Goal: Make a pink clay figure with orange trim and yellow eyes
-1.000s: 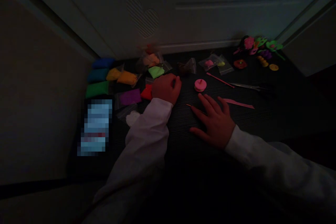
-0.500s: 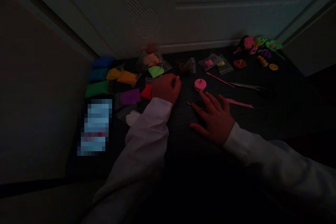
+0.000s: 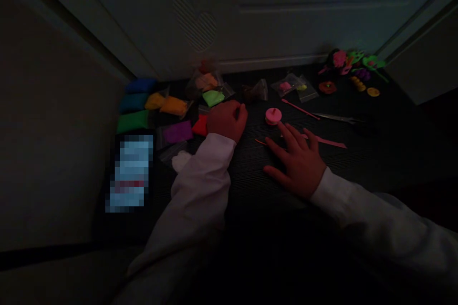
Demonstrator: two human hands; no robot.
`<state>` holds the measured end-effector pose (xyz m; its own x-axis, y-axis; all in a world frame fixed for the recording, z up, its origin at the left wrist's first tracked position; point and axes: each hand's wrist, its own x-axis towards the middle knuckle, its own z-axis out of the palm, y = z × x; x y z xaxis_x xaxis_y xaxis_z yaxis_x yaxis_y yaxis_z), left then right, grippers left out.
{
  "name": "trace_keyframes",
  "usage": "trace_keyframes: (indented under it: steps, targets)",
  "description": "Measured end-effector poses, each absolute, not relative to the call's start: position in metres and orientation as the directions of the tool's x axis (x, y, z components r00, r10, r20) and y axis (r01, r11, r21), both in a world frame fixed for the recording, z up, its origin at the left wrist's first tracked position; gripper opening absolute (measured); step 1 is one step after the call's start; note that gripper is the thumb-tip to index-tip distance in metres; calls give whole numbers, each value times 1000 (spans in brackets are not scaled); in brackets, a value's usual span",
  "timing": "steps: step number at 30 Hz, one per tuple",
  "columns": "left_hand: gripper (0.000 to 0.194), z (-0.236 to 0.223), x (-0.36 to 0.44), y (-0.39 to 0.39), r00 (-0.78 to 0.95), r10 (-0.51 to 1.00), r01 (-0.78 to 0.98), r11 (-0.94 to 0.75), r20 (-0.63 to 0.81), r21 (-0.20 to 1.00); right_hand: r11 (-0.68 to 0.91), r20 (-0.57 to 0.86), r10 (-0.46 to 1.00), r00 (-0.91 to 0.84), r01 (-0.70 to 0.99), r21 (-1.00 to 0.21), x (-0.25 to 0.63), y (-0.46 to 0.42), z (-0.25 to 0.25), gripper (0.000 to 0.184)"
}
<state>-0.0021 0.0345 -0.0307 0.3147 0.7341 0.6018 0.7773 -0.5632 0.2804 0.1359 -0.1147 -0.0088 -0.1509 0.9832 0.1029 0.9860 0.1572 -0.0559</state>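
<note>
My left hand (image 3: 226, 121) rests on the dark tabletop, fingers curled into a loose fist. Nothing shows in it, and a red clay packet (image 3: 201, 125) lies partly behind its wrist side. Flat and spread, my right hand (image 3: 299, 162) lies palm down over a thin orange-brown strand (image 3: 260, 141). Only the strand's left end pokes out past the index finger; the remainder is hidden. Just beyond those fingertips sits a round pink clay piece (image 3: 273, 116) with a small reddish bit on top. A flat pink strip (image 3: 331, 142) runs out to the right from behind the fingers.
Bagged clay, such as purple (image 3: 178, 132), light green (image 3: 213, 98) and white (image 3: 181, 160), lies to the left. A lit phone (image 3: 130, 171) is at the near left. Scissors (image 3: 334, 117) and a pink stick tool (image 3: 300, 109) lie right of centre. Clay flowers (image 3: 339, 58) stand at the far right.
My right hand has slid a little to the right and towards me, uncovering more of the pink strip's left part. My left hand has stayed in place.
</note>
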Motion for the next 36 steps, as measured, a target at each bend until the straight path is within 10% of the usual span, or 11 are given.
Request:
trace_keyframes:
  steps: [26,36]
  targets:
    - [24,-31,-2,35,315,752,773,-557,579,304,146,110,984,-139,987,-64,133,-122,-10,59]
    - [25,-30,-2,34,312,761,774,-551,569,312,92,230,971,-70,992,-88,154,-106,-13,26]
